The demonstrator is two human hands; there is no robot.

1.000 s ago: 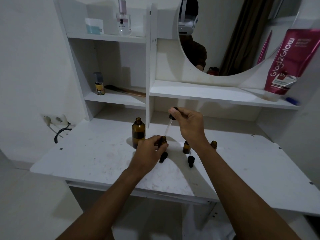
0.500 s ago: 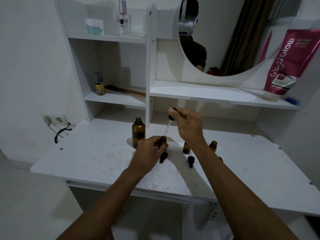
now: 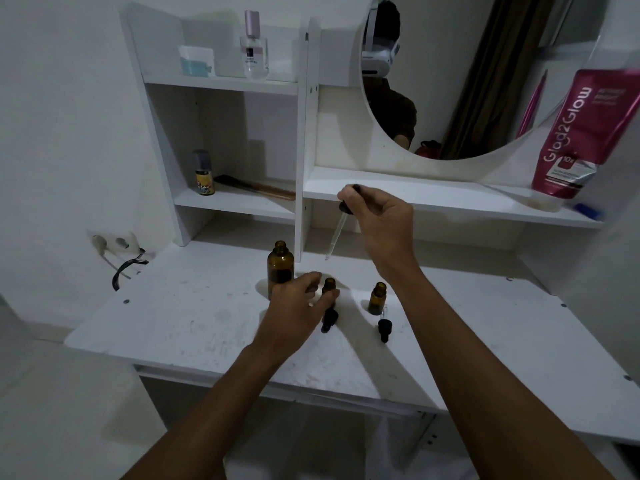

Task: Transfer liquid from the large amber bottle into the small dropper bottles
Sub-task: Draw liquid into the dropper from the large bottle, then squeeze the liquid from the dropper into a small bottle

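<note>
Head view, the only one supplied. The large amber bottle (image 3: 280, 269) is seen uncapped and upright on the white desk (image 3: 194, 327), just left of the left hand (image 3: 297, 306).

A dropper pipette (image 3: 337, 233) is pinched at its black bulb by the right hand (image 3: 379, 221), fingers clamped on it. Compared with half a second ago, the pipette has been lifted: its glass tip, previously down at the neck of the small dropper bottle (image 3: 329, 289), is now held clear above and slightly behind it, tilted, not touching. Whether liquid remains in the glass cannot be told.

The left hand has also loosened: earlier it was closed round that small bottle, now the fingers are spread and only lightly against or beside it; actual contact cannot be confirmed.

A second small bottle (image 3: 376, 298) stands open to the right, well clear of both hands. Two black dropper caps (image 3: 329, 320) (image 3: 384, 329) lie on the desk in front of the bottles.

Judgement: one dose is likely delivered into the first small bottle. The next pass is probably a refill from the large bottle, or capping. Spill risk is judged low, though the first small bottle is now unsteadied.
</note>
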